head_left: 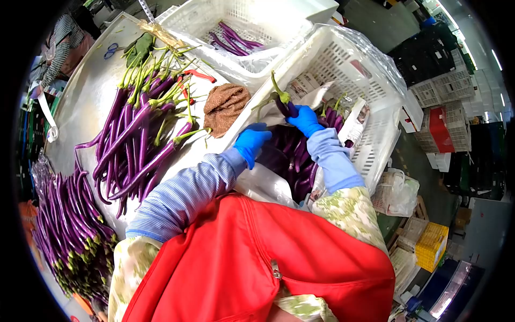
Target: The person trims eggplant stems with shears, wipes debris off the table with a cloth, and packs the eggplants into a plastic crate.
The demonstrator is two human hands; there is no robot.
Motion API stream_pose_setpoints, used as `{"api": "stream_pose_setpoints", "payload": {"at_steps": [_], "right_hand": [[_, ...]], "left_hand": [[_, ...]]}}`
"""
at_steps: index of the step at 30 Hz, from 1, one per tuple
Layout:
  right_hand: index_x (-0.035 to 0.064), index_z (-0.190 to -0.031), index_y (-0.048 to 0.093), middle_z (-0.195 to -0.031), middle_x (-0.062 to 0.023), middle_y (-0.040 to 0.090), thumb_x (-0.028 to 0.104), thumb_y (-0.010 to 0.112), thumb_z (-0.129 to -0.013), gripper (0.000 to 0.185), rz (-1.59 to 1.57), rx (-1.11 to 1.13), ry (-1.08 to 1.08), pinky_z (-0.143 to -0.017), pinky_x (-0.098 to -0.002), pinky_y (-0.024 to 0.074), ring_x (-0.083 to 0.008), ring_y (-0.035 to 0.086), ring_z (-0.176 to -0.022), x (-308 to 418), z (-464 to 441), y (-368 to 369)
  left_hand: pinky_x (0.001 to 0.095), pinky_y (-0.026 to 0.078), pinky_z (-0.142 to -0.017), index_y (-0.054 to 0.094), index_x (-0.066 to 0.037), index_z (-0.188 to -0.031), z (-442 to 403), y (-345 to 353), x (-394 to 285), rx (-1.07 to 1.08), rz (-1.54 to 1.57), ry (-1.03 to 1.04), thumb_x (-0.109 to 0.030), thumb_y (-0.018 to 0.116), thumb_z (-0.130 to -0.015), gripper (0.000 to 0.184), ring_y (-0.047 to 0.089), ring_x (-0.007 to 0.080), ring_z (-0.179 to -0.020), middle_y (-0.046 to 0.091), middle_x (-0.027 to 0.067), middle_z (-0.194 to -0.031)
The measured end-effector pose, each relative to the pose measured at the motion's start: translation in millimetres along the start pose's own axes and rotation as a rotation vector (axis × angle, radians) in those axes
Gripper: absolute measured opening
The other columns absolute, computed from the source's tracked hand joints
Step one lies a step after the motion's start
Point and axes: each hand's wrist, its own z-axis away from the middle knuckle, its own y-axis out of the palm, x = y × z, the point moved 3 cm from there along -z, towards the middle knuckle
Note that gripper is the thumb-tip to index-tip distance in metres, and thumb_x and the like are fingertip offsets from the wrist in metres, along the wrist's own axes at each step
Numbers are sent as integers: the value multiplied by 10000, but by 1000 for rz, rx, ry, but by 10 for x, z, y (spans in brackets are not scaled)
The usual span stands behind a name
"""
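My right hand (306, 120), in a blue glove, is closed around the stem end of an eggplant (284, 103) with its green stem pointing up, above a white paper-lined crate (370, 137). More purple eggplants (301, 169) lie in that crate, beneath and between my hands. My left hand (252, 142), also gloved in blue, is over the crate's near left side, beside white lining; its fingertips are partly hidden, so what it holds cannot be made out. A brown cloth (225, 107) lies just left of the crate.
Long eggplants (139, 123) are heaped on the metal table (72, 129), with red-handled clippers (201, 76) and blue scissors (111, 50). Another pile (70, 220) is at the lower left. A second white crate (188, 21) stands behind. A person (64, 45) is at the upper left.
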Motion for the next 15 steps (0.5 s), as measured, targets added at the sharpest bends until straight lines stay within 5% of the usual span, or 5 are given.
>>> {"api": "stream_pose_setpoints", "payload": {"at_steps": [4, 6, 8, 11, 15], "right_hand": [[35, -1062, 661, -947, -147, 697, 298, 739, -738, 424, -217, -94, -58, -778, -367, 498, -248, 670, -853, 51, 334, -278], [13, -1055, 658, -946, -119, 699, 263, 722, -783, 375, -449, -188, -141, -773, -354, 505, -207, 659, -848, 47, 526, -438], [-3, -1117, 642, -978, -56, 686, 204, 706, -845, 347, -576, -154, -99, -809, -304, 499, -128, 617, -913, 298, 747, -700], [-23, -1162, 602, -1068, -87, 645, 123, 691, -851, 356, -525, -345, -158, -851, -312, 489, -164, 603, -971, 557, 1183, -1282], [-21, -1230, 543, -1153, -132, 584, 17, 644, -830, 414, -979, -588, -349, -916, -355, 473, -235, 586, -1043, 1565, 1661, -1834]], "left_hand": [[352, 507, -853, 643, -14, -1115, 73, 181, -195, 36, -199, 354, 14, 588, -760, 360, 645, 241, -980, 672, 154, -1033], [304, 521, -739, 647, -25, -1136, 157, 339, -403, 151, -256, 559, 32, 593, -772, 372, 651, 198, -834, 683, 119, -971], [370, 472, -842, 657, -84, -1143, 561, 449, -871, 22, -397, 824, -40, 631, -785, 361, 598, 301, -900, 646, 140, -992], [357, 454, -880, 526, -78, -1302, 927, 577, -1496, 57, -71, 1137, -108, 662, -830, 492, 571, 266, -963, 601, 115, -1080], [335, 466, -889, 517, -85, -1310, 1601, 275, -2655, 113, 83, 1456, -134, 715, -793, 556, 582, 220, -1010, 598, 107, -1127]]}}
